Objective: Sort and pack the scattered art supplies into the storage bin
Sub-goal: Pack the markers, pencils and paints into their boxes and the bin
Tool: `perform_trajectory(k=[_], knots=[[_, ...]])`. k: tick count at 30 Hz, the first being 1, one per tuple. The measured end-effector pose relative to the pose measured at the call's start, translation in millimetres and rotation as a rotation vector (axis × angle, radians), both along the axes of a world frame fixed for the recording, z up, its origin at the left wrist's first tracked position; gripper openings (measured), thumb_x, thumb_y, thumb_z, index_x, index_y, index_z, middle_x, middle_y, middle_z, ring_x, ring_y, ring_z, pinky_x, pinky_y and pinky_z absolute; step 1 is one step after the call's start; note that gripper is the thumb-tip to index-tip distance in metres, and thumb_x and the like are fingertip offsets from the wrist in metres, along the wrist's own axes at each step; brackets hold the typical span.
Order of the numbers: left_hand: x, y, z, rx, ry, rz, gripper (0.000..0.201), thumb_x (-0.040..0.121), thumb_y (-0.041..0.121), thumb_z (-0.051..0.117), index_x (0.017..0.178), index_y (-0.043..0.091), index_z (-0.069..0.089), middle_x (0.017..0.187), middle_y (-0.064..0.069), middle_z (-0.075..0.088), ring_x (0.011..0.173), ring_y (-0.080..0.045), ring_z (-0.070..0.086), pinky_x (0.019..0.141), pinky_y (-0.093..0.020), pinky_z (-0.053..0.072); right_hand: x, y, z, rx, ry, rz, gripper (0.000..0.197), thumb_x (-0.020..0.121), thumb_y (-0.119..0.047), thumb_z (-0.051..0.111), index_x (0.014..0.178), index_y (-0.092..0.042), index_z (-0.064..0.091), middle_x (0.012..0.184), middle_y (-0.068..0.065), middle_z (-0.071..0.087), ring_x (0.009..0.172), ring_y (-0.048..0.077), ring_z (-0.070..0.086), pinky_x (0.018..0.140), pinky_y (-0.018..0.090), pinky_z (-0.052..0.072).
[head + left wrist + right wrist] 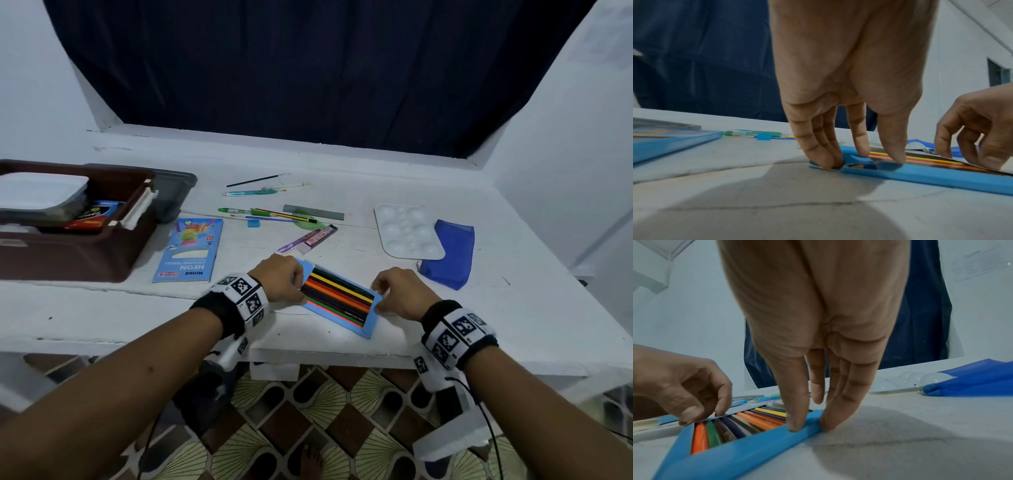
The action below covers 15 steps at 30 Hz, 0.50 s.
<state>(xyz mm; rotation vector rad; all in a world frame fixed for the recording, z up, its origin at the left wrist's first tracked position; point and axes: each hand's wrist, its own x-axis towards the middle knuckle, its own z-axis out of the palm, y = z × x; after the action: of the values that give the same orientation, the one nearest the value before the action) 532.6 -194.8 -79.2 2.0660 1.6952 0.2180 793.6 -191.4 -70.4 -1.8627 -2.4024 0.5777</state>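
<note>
A blue tray of coloured pencils [339,299] lies slantwise near the table's front edge. My left hand [298,281] holds the tray's left end, thumb and curled fingers on its flap [856,160]. My right hand [378,291] pinches the right end, with the thumb on the blue rim [760,446] and the other fingers against the outer corner. The pencils [748,421] lie side by side in the tray. The brown storage bin [78,255] stands at the far left with a white palette and boxes inside.
A blue "Neon" pencil box [189,251] lies beside the bin. Pens, pencils, brushes, a grey ruler [313,212] and erasers are scattered behind the tray. At the right lie a white palette [406,229] and a blue pouch [452,255]. The table's front edge is just below my wrists.
</note>
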Motion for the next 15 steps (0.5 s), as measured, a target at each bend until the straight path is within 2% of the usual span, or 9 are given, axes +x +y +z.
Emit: perform_trajectory(k=[3, 5, 7, 9, 11, 13, 15], knots=[[-18, 2, 2, -0.022, -0.032, 0.040, 0.022, 0.080, 0.035, 0.076, 0.095, 0.019, 0.072, 0.087, 0.004, 0.059, 0.085, -0.016, 0.059, 0.072, -0.025, 0.043, -7, 6, 0, -0.017, -0.032, 0.012, 0.037, 0.075, -0.011, 0.078, 0.110, -0.008, 0.066, 0.108, 0.006, 0.063, 0.096, 0.021, 0.061, 0.082, 0.030, 0.053], [-38, 6, 5, 0.033, -0.022, 0.158, 0.017, 0.082, 0.033, 0.070, 0.096, 0.023, 0.070, 0.099, 0.000, 0.065, 0.092, -0.019, 0.062, 0.075, -0.027, 0.044, -10, 9, -1, -0.031, -0.055, 0.024, 0.038, 0.076, -0.010, 0.077, 0.112, -0.010, 0.065, 0.110, 0.005, 0.063, 0.097, 0.021, 0.061, 0.083, 0.029, 0.054], [-59, 9, 10, 0.087, 0.073, 0.331, 0.016, 0.085, 0.034, 0.062, 0.099, 0.026, 0.066, 0.112, -0.004, 0.064, 0.101, -0.024, 0.059, 0.080, -0.031, 0.046, -11, 12, -2, -0.039, -0.067, 0.029, 0.038, 0.075, -0.009, 0.076, 0.111, -0.012, 0.064, 0.111, 0.005, 0.062, 0.097, 0.020, 0.060, 0.084, 0.030, 0.054], [-79, 10, 11, 0.049, 0.253, 0.470, 0.028, 0.087, 0.040, 0.056, 0.112, 0.028, 0.060, 0.122, -0.008, 0.059, 0.113, -0.031, 0.053, 0.092, -0.040, 0.046, -11, 13, -2, -0.043, -0.076, 0.032, 0.037, 0.076, -0.009, 0.074, 0.111, -0.012, 0.064, 0.111, 0.004, 0.062, 0.097, 0.019, 0.060, 0.084, 0.029, 0.054], [-97, 11, 5, -0.043, 0.406, 0.558, 0.044, 0.085, 0.046, 0.053, 0.125, 0.027, 0.053, 0.132, -0.014, 0.051, 0.123, -0.038, 0.046, 0.104, -0.048, 0.038, -11, 12, -2, -0.043, -0.082, 0.037, 0.037, 0.077, -0.010, 0.073, 0.112, -0.013, 0.063, 0.111, 0.003, 0.062, 0.098, 0.019, 0.060, 0.084, 0.028, 0.053], [-107, 6, 1, -0.105, 0.419, 0.591, 0.053, 0.081, 0.041, 0.056, 0.132, 0.028, 0.048, 0.134, -0.016, 0.049, 0.123, -0.041, 0.047, 0.105, -0.050, 0.039, -9, 12, -2, -0.036, -0.084, 0.048, 0.038, 0.078, -0.011, 0.074, 0.114, -0.013, 0.063, 0.112, 0.003, 0.062, 0.098, 0.018, 0.059, 0.084, 0.027, 0.051], [-110, 0, 2, -0.124, 0.415, 0.547, 0.054, 0.083, 0.037, 0.058, 0.135, 0.029, 0.045, 0.135, -0.013, 0.050, 0.121, -0.038, 0.050, 0.105, -0.045, 0.040, -7, 12, -4, -0.037, -0.078, 0.061, 0.040, 0.079, -0.012, 0.074, 0.117, -0.014, 0.062, 0.114, 0.003, 0.062, 0.098, 0.017, 0.058, 0.082, 0.024, 0.048]])
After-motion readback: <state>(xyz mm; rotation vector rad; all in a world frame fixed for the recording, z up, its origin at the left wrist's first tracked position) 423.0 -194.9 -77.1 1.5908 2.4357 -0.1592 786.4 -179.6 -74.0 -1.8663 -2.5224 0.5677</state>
